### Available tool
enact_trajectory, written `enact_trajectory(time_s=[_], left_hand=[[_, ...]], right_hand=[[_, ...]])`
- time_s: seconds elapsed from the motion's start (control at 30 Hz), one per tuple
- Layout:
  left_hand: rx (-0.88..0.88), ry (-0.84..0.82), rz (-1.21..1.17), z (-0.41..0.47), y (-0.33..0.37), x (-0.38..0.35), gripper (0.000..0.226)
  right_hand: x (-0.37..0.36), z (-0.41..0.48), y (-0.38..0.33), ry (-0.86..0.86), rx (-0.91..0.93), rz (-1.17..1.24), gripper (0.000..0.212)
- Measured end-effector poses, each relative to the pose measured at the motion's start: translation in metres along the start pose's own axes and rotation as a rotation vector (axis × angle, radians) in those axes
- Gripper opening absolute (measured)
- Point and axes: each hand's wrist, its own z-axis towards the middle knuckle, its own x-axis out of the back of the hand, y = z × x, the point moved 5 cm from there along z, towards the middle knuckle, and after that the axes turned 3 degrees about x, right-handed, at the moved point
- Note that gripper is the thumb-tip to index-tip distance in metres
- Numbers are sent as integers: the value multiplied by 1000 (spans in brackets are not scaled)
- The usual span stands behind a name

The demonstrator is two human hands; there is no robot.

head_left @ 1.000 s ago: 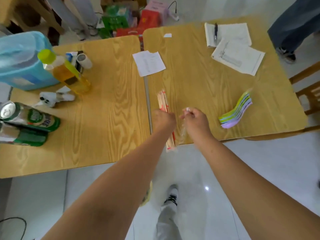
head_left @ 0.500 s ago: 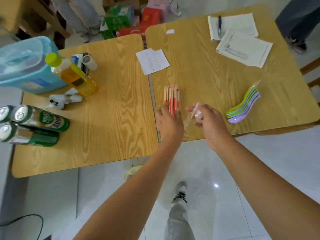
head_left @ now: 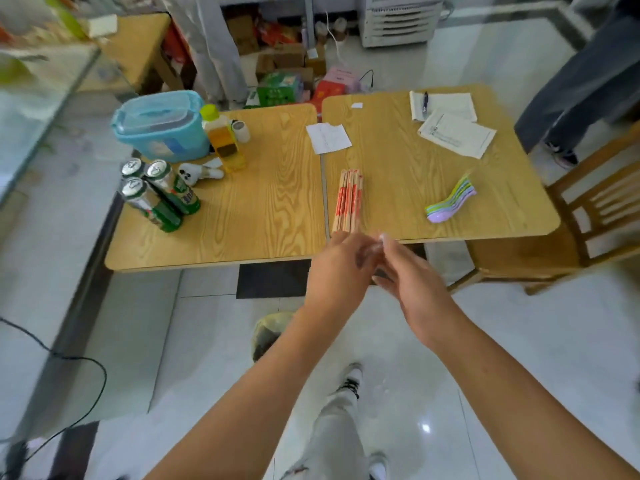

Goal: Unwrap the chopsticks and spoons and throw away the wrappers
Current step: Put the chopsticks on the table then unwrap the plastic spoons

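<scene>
A bundle of wooden chopsticks (head_left: 348, 200) with red print lies on the right-hand table near its front edge. A stack of pastel plastic spoons (head_left: 450, 202) rests further right on the same table. My left hand (head_left: 337, 268) and my right hand (head_left: 405, 271) meet just in front of the table edge, off the chopsticks. Both pinch a crumpled clear wrapper (head_left: 373, 248) between their fingertips; it is blurred. A bin with a yellowish bag (head_left: 268, 332) stands on the floor under my left forearm.
The left table (head_left: 242, 237) carries three green cans (head_left: 162, 195), a blue lidded box (head_left: 161, 128), a yellow bottle (head_left: 223, 142) and a small toy. Papers (head_left: 457, 133) and a pen lie far right. A wooden chair (head_left: 588, 216) and a person's legs (head_left: 581, 91) are at right.
My left hand let go of the chopsticks, which now lie on the table. Both hands drew back over the table edge and came together on the clear wrapper. The view pulled back.
</scene>
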Motion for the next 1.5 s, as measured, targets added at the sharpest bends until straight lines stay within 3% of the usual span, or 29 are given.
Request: enact_trajectory(time_s=[0.07,0.17,0.33,0.4,0.47,0.57,0.63,0.7,0.8,0.87,0.97,1.03,1.13,1.27,1.37,1.43,1.5], left_hand=[[-21,-9,121,-23,2,8,14],[120,-70,90,-53,-1,15,14],[320,-83,57,-76,-20,18,16],[492,-29,-6,-69,-56,44,23],[543,-26,-223,-63,-78,74,24],[381,-117,-533,-75,-56,104,9],[280,-175,-637,-90,-32,108,10],[222,-218,-730,-99,-20,106,15],[213,-219,-783,-105,-12,110,16],[269,-248,-951,-112,-6,112,22],[549,-362,-1407,-127,6,105,25],[730,-418,-1524,-134,11,97,48],[747,-527,-1642,-133,23,94,77],[781,-357,-1720,-115,23,96,65],[697,-223,-1794,-103,17,99,41],[621,-187,-1794,-99,18,104,37],[563,-217,-1746,-105,26,102,38]], right_hand=[[-5,-30,8,-45,-28,-177,38],[-14,-69,19,-77,-38,-527,49],[-32,-122,4,-23,130,-1055,44],[-38,-155,-9,35,287,-992,32],[-38,-175,-19,127,356,-773,25],[-40,-159,-19,189,231,-447,31],[-57,-140,-13,104,118,-303,49],[-76,-129,-11,33,107,-223,47],[-86,-125,-25,116,340,-270,12],[-86,-126,-37,212,472,-364,13],[-84,-130,-52,343,594,-368,15],[-88,-133,-54,381,624,-339,15],[-101,-139,-46,314,654,-383,18],[-117,-147,-32,128,827,-708,34],[-115,-161,-37,35,833,-452,35],[-106,-167,-53,158,804,-170,34],[-101,-156,-62,299,685,-92,27]])
